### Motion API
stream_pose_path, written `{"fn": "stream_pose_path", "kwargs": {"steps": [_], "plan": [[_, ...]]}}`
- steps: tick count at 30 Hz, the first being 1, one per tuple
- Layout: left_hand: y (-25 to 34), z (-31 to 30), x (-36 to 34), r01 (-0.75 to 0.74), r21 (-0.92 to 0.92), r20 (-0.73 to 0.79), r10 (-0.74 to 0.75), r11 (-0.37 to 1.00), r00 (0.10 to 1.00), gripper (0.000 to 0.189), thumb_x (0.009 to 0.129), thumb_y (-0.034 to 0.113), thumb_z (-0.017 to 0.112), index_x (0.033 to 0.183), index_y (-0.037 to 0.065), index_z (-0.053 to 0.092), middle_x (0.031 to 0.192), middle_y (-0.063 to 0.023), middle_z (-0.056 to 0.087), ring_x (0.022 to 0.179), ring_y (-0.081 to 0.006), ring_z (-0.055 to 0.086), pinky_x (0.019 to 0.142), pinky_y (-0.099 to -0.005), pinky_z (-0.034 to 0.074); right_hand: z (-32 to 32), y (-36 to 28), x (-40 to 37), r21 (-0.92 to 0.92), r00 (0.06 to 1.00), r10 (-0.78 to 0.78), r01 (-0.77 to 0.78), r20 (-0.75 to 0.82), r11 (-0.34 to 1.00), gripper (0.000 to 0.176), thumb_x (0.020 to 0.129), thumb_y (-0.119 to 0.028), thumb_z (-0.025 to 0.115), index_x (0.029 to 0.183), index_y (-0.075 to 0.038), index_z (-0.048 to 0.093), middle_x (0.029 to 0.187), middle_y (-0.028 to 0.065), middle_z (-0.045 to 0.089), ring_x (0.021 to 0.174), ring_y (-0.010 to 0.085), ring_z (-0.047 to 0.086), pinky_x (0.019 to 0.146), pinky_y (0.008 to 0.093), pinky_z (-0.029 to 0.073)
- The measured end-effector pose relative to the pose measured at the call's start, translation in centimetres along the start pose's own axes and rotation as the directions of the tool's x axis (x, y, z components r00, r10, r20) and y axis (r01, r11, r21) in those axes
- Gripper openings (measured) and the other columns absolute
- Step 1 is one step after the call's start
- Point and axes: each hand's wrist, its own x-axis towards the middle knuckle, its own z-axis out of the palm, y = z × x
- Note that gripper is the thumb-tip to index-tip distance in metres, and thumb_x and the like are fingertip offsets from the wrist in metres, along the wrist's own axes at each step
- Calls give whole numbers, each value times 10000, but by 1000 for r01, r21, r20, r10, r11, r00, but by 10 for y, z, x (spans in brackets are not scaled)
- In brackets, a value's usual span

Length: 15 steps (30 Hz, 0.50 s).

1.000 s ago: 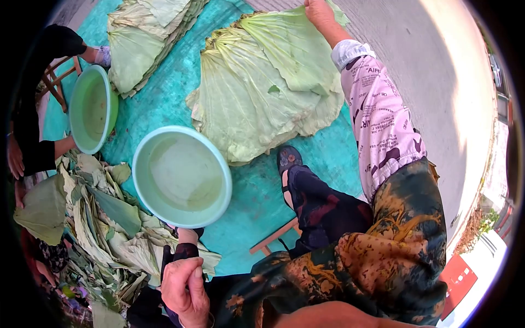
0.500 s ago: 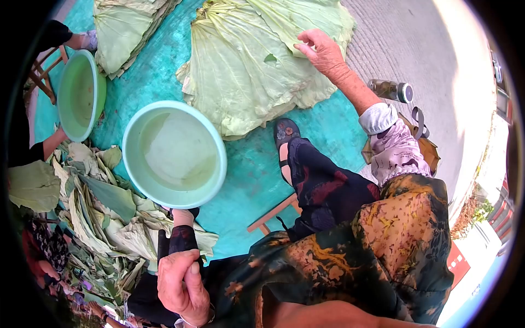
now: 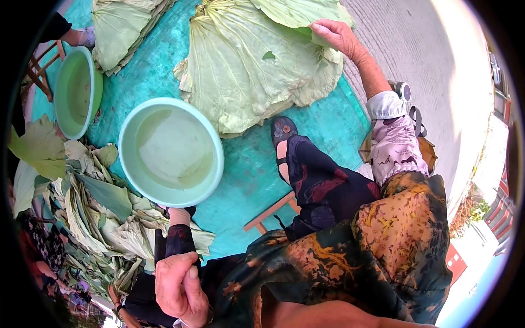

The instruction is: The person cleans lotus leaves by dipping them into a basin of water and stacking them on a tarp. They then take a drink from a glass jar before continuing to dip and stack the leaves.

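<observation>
My right hand (image 3: 338, 39) has its fingers closed on the edge of the top leaf (image 3: 301, 12), which lies on a fanned stack of large pale green leaves (image 3: 246, 71). That edge is slightly raised. A small green leaf scrap (image 3: 268, 55) rests on the stack. My left hand (image 3: 181, 290) is closed low in the view, near my dark clothing, its fingers curled together; what they hold, if anything, is hidden. Between my hands stands a pale green basin (image 3: 216, 180) with shallow water in it.
A second basin (image 3: 99, 90) and another leaf stack (image 3: 123, 33) are at the upper left. A heap of crumpled leaves (image 3: 98, 213) lies at the left, near other people's limbs. A jar (image 3: 403, 91) is partly behind my right forearm. A wooden stool (image 3: 273, 210) shows beside my leg.
My right hand has moved up and right and closed on the top leaf's edge. At the left, a large leaf has risen and turned. My left hand has barely moved.
</observation>
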Motion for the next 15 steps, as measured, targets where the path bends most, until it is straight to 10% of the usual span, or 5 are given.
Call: {"fn": "stream_pose_path", "kwargs": {"steps": [2, 6, 9, 11, 15], "plan": [[-1, 0, 0, 7, -6, 7, -7, 1000, 1000, 106, 833, 16, 568, 918, -44, 590, 797, -120, 626, 722, -197, 542, 693, -284, 423, -4, 0, -2, 102, 983, 64, -82, 169, 991, 485, 906, -442, 471, 1033, -3, 632, 920, 61, 660, 881, 152, 590, 855, 292, 445], [0, -2, 0, 21, -9, 16, -21, 1000, 1000, 112, 832, 12, 567, 927, -43, 589, 801, -121, 625, 728, -196, 543, 694, -286, 425, 8, 12, -12, 201, 988, 124, -104, -89, 974, 482, 882, -457, 508, 959, -9, 667, 856, 88, 673, 841, 162, 607, 821, 313, 463], [0, -3, -1, 36, 6, 34, -36, 999, 999, 114, 836, 16, 565, 932, -40, 589, 809, -123, 623, 731, -195, 544, 695, -286, 425, 30, 9, -26, -71, 984, 53, -66, -170, 995, 362, 857, -387, 569, 975, -58, 663, 919, 105, 658, 892, 206, 601, 840, 335, 456], [0, -4, -2, 31, 7, 28, -31, 1000, 999, 119, 840, 22, 564, 939, -41, 586, 811, -123, 619, 733, -194, 543, 692, -281, 424, 48, 11, -37, -398, 952, -259, 176, -164, 900, 327, 814, -318, 617, 1056, -97, 616, 1044, 122, 609, 985, 272, 563, 861, 368, 445], [-2, -14, -10, 0, -21, 137, 2, 1000, 991, 172, 889, 60, 539, 1036, -28, 561, 886, -143, 605, 799, -194, 572, 730, -279, 457, 88, 26, -56, -662, 957, -274, 145, -94, 736, 481, 777, -278, 624, 1207, -106, 492, 1257, 148, 465, 1155, 303, 442, 917, 423, 384]]}}
